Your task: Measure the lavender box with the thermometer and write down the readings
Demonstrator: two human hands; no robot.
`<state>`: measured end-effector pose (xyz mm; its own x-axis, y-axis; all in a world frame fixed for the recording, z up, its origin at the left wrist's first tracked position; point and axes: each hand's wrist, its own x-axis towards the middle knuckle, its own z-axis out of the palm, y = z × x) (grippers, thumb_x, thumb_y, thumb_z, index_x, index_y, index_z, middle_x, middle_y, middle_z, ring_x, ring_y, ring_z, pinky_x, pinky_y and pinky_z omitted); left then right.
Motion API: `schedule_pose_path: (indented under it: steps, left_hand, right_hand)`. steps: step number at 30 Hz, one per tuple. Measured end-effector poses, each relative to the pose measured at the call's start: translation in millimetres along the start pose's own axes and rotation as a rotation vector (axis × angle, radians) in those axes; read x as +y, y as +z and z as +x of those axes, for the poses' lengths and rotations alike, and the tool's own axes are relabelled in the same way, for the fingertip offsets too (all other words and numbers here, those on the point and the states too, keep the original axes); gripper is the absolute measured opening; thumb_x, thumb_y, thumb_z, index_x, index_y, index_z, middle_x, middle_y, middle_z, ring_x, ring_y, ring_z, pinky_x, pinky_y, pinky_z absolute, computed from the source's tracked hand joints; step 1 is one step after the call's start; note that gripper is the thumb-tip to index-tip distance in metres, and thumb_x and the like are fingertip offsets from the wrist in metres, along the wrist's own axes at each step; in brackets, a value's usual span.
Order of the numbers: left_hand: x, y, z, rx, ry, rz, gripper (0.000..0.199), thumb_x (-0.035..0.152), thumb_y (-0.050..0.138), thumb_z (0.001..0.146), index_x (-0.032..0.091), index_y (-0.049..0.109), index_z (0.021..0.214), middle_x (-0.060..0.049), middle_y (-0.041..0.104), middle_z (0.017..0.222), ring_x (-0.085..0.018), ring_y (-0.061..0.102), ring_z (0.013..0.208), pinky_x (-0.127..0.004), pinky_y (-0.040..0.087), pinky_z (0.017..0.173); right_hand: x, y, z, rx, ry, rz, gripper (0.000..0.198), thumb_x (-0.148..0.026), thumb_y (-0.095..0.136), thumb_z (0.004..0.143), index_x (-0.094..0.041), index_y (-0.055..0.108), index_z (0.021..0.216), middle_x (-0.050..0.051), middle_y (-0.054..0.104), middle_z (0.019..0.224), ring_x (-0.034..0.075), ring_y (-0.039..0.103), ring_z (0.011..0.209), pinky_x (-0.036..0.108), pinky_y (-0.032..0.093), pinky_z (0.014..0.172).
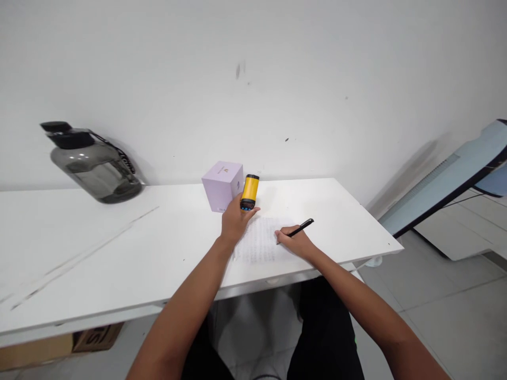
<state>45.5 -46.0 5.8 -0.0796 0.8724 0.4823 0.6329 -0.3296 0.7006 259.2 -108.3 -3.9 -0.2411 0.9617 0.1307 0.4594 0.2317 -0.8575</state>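
My right hand (293, 244) is closed around a black pen (304, 226), its tip low over a sheet of paper (259, 243) covered in faint lines of writing. Whether the tip touches the paper I cannot tell. Further back, my left hand (236, 217) grips the lower end of a yellow device with black ends (250, 187), roughly cylindrical, with blue spots near its bottom; its exact kind is unclear. Just left of that device stands a lilac box (219, 191), partly behind my left hand.
On the left of the white table (178, 253) a big grey see-through bottle (99, 171) with a black cap stands by the wall. Right of the table's edge leans a pale blue panel with a dark frame (443, 184). A cardboard box (95, 338) is below the table.
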Motion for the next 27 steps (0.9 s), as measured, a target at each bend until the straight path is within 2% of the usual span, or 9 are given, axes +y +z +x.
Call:
schedule_pose_path:
  steps: [7, 14, 19, 27]
  left_hand:
    - [8.2, -6.9, -1.6, 0.031, -0.045, 0.046, 0.05, 0.055, 0.07, 0.08, 0.023, 0.062, 0.117, -0.006, 0.073, 0.101, -0.026, 0.069, 0.095, -0.034, 0.051, 0.081]
    - [1.6, -4.3, 0.8, 0.067, -0.044, 0.055, 0.056, 0.057, 0.071, 0.078, 0.022, 0.061, 0.121, -0.007, 0.074, 0.1, -0.026, 0.07, 0.092, -0.034, 0.051, 0.079]
    - [-0.3, -0.6, 1.2, 0.073, -0.058, 0.018, 0.062, 0.058, 0.069, 0.079, 0.023, 0.056, 0.128, -0.008, 0.074, 0.107, -0.029, 0.071, 0.094, -0.036, 0.053, 0.08]
    - [-0.6, 2.2, -1.3, 0.093, -0.04, -0.076, 0.075, 0.052, 0.062, 0.086, 0.024, 0.031, 0.149, -0.015, 0.063, 0.137, -0.029, 0.071, 0.105, -0.041, 0.057, 0.085]
  right_hand:
    - [-2.7, -0.1, 0.0, 0.032, 0.019, -0.003, 0.035, -0.038, 0.052, 0.086, -0.02, 0.062, 0.058, 0.0, 0.057, 0.057, 0.016, 0.053, 0.061, 0.028, 0.04, 0.062]
    - [1.4, 1.3, 0.0, 0.071, 0.024, 0.017, 0.037, -0.039, 0.052, 0.087, -0.02, 0.06, 0.057, 0.0, 0.055, 0.056, 0.015, 0.052, 0.061, 0.028, 0.04, 0.061]
    - [1.5, 1.3, 0.9, 0.056, 0.019, 0.019, 0.036, -0.039, 0.053, 0.087, -0.02, 0.059, 0.057, 0.0, 0.056, 0.056, 0.015, 0.053, 0.061, 0.028, 0.041, 0.061]
    - [3.8, 1.5, 0.7, 0.095, 0.03, 0.026, 0.038, -0.04, 0.052, 0.088, -0.02, 0.056, 0.055, -0.002, 0.049, 0.054, 0.014, 0.048, 0.058, 0.027, 0.037, 0.058]
